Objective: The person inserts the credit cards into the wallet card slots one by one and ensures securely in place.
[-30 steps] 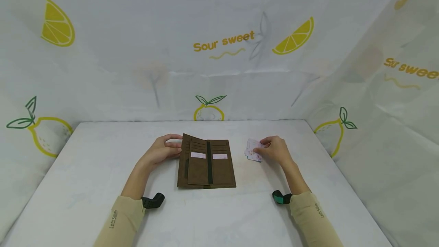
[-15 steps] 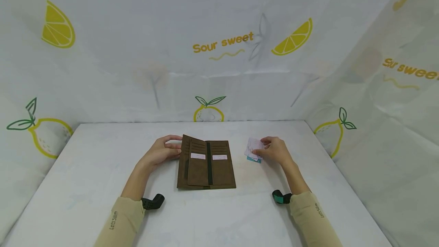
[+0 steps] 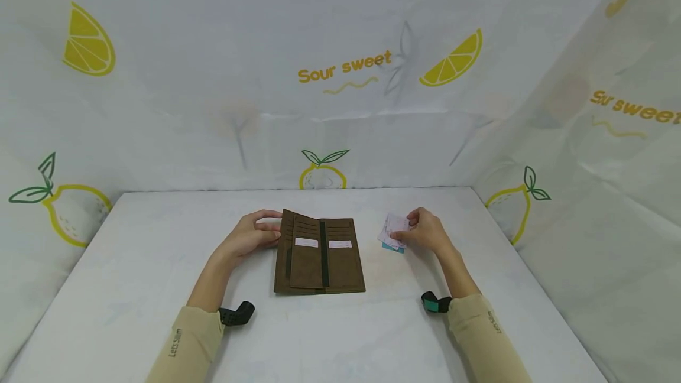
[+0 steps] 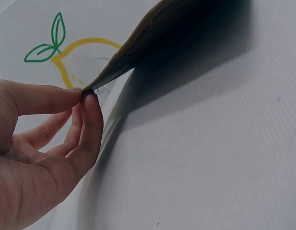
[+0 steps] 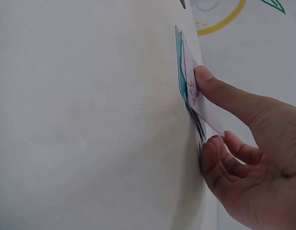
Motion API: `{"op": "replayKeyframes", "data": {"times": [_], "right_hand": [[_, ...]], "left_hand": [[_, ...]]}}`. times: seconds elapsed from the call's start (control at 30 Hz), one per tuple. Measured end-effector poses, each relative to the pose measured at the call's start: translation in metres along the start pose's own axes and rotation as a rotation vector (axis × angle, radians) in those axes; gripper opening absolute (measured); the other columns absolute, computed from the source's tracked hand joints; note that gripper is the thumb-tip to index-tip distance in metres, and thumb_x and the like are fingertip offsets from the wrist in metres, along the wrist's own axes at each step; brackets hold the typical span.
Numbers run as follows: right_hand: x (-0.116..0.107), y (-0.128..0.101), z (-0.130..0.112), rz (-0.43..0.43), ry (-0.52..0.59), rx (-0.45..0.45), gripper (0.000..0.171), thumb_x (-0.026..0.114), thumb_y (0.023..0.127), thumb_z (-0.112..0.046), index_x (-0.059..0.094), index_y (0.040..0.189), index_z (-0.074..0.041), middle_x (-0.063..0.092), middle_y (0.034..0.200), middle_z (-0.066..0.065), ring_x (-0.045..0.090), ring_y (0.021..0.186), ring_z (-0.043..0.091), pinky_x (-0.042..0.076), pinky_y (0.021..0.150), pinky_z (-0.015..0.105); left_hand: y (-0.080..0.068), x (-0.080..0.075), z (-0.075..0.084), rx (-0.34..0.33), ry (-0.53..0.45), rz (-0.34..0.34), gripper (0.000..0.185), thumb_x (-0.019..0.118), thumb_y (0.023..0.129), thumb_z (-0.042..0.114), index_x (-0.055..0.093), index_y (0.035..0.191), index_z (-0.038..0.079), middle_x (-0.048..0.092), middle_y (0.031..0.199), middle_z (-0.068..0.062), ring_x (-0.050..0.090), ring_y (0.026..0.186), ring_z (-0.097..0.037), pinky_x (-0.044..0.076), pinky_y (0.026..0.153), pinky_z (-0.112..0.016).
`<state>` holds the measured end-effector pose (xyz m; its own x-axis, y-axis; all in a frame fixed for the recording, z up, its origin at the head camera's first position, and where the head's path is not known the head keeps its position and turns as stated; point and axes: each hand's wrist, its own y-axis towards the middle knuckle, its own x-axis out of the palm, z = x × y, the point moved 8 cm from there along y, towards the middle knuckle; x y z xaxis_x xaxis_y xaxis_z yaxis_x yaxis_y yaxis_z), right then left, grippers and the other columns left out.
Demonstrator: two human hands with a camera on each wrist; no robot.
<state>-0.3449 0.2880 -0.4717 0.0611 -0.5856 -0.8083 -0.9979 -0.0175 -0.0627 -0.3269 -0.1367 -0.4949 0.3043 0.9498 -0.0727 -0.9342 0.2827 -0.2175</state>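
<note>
While a brown wallet lies open at the centre of a white table, a person's two hands work on either side of it. At nine o'clock from the wallet, the left hand pinches the raised edge of its left flap between thumb and forefinger, the other fingers loosely curled. At three o'clock, just apart from the wallet, the right hand holds a small stack of cards on the table, thumb on the top pale card, fingers curled at the stack's edge; a teal card shows underneath. Lemon-printed cloth hangs behind.
</note>
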Motion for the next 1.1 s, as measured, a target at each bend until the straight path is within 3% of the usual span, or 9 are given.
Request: {"op": "replayKeyframes", "data": {"times": [0.13, 0.3, 0.5, 1.1], "right_hand": [[0.001, 0.003, 0.004, -0.014, 0.07, 0.003, 0.07, 0.092, 0.087, -0.029, 0.054, 0.131, 0.01, 0.067, 0.116, 0.027, 0.064, 0.1, 0.032, 0.055, 0.083, 0.037], [0.003, 0.009, 0.005, -0.024, 0.213, 0.018, 0.058, 0.082, 0.097, -0.019, 0.052, 0.142, 0.005, 0.072, 0.118, 0.025, 0.069, 0.094, 0.022, 0.056, 0.08, 0.024], [0.012, 0.016, -0.013, -0.055, 0.405, 0.002, 0.053, 0.073, 0.102, -0.01, 0.051, 0.148, 0.005, 0.073, 0.124, 0.029, 0.07, 0.087, 0.012, 0.06, 0.076, 0.017], [0.057, 0.037, -0.081, -0.166, 0.446, -0.128, 0.042, 0.071, 0.101, -0.001, 0.056, 0.141, 0.003, 0.076, 0.112, 0.027, 0.072, 0.079, 0.016, 0.065, 0.075, 0.027]], "left_hand": [[0.0, -0.001, -0.001, 0.0, 0.004, 0.0, 0.054, 0.065, 0.102, -0.004, 0.051, 0.154, 0.0, 0.072, 0.112, -0.005, 0.071, 0.096, -0.007, 0.062, 0.087, -0.021], [0.001, -0.001, -0.001, 0.003, 0.003, -0.004, 0.055, 0.066, 0.102, -0.003, 0.051, 0.155, -0.001, 0.072, 0.117, -0.009, 0.072, 0.096, -0.006, 0.063, 0.088, -0.021], [0.0, -0.002, 0.001, 0.005, 0.006, 0.001, 0.056, 0.066, 0.102, -0.003, 0.05, 0.156, -0.001, 0.072, 0.118, -0.01, 0.071, 0.096, -0.006, 0.062, 0.088, -0.021], [0.003, -0.001, -0.004, 0.007, -0.014, -0.011, 0.055, 0.063, 0.102, -0.006, 0.05, 0.155, -0.001, 0.073, 0.114, -0.007, 0.073, 0.095, -0.006, 0.063, 0.087, -0.021]]}}
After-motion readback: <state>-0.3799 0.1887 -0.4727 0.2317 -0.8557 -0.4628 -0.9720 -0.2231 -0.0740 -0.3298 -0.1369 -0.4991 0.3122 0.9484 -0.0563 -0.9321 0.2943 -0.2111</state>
